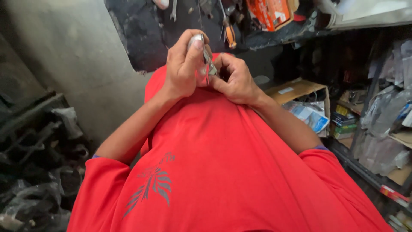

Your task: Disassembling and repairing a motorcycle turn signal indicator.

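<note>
A small shiny metal tool with thin jointed arms (205,60) sits pinched between both hands, held up in front of the person's red shirt (223,154), just below the orange-handled screwdriver (230,34) hanging behind. The left hand (182,68) is clenched around the tool's rounded upper end with the thumb pressed on it, while the right hand (236,79) grips the lower arms with its fingertips. This looks like the step of working the tool's parts by fingertip; the next move likely calls for a steady pinch and fine control, since the piece is small and half hidden.
</note>
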